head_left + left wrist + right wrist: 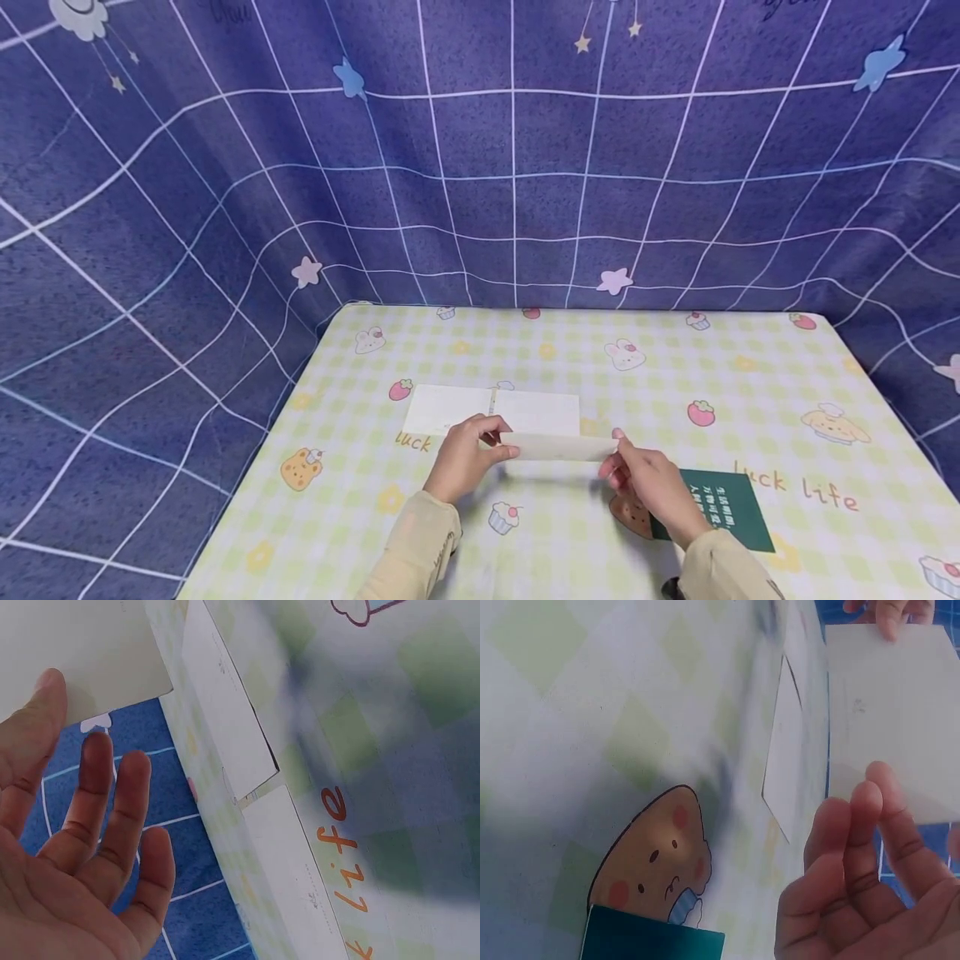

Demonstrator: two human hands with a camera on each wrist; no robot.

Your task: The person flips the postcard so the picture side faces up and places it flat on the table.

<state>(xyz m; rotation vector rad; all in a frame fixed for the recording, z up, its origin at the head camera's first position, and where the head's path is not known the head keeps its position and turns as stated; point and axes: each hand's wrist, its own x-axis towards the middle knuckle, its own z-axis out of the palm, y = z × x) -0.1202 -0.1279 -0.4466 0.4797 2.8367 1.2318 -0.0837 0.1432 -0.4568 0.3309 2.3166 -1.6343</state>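
A white card (558,447) is held raised over the tablecloth, tilted so that it appears as a narrow strip in the head view. My left hand (467,457) pinches its left end, with the other fingers spread apart in the left wrist view. At the opposite end, my right hand (651,482) holds the card's edge; in the right wrist view its fingertips (881,776) lie against the card face, which bears a small faint mark. Just beyond the raised card, two white cards lie side by side, a left one (448,408) and a right one (538,408), with a narrow gap between.
Partly under my right forearm lies a dark green card (738,508) with white writing. The checked tablecloth (570,542) carries printed cartoons and lettering. A blue curtain (480,200) with white grid lines hangs behind the table and along its sides.
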